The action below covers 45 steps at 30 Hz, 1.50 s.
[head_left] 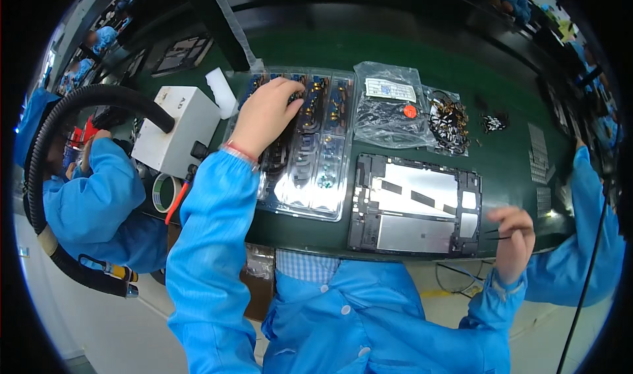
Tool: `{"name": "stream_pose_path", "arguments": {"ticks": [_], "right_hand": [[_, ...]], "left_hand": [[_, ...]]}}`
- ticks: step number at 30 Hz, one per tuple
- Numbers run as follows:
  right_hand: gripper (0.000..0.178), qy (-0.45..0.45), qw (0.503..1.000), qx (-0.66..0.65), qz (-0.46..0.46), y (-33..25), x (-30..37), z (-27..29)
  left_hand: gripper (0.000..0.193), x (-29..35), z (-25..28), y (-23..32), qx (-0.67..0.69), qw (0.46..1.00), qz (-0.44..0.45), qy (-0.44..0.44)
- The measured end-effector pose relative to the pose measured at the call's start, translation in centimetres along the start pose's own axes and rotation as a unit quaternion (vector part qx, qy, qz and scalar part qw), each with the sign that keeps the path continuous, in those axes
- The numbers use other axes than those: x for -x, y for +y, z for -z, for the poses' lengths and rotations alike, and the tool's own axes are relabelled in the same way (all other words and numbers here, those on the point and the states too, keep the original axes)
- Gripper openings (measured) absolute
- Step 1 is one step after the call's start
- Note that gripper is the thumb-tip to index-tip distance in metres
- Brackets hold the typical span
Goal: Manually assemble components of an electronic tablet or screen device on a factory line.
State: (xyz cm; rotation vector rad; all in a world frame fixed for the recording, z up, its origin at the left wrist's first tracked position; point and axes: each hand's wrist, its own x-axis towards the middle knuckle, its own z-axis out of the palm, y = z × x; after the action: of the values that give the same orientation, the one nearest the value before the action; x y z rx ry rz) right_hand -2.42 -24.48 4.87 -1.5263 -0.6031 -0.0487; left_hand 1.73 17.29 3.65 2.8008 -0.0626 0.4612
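Note:
My left hand (267, 113) reaches over a clear plastic tray (347, 151) that holds rows of small blue, black and gold circuit parts (316, 103). Its fingers curl together down at the parts, and what they pinch is hidden. At the right, my right hand (514, 242) is closed on thin dark tweezers (493, 235), their tips pointing left. Those tips are close to the right edge of an opened tablet (418, 234), which lies flat on the green bench with its silver battery panels and black frame exposed.
Behind the tablet lie a clear bag of black parts (389, 120) and a bag of small cables (450, 120). Left of the tray stand a white box (178, 130) with a black hose (99, 90) and a tape roll (165, 192). Co-workers in blue sleeves (99, 196) sit on both sides.

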Motion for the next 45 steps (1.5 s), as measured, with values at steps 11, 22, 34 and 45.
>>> {"name": "stream_pose_path", "arguments": {"ticks": [11,22,34,45], "right_hand": [[0.01,0.016,0.993,0.097,-0.069,-2.3,3.8,-3.9],[0.015,-0.087,0.969,-0.147,-0.179,-2.0,2.8,-8.4],[0.025,-0.058,0.905,-0.281,-0.315,0.9,-1.3,-15.2],[0.015,-0.091,0.985,0.141,-0.048,-1.1,0.6,-14.0]], "left_hand": [[0.017,-5.6,-4.4,-0.1,-0.135,0.99,0.02,0.043],[0.014,-3.0,-1.1,-0.1,-0.076,0.995,-0.055,0.029],[0.02,13.3,2.9,13.1,0.046,0.916,-0.356,0.178],[0.024,11.0,2.8,13.6,0.2,0.955,-0.206,0.08]]}}
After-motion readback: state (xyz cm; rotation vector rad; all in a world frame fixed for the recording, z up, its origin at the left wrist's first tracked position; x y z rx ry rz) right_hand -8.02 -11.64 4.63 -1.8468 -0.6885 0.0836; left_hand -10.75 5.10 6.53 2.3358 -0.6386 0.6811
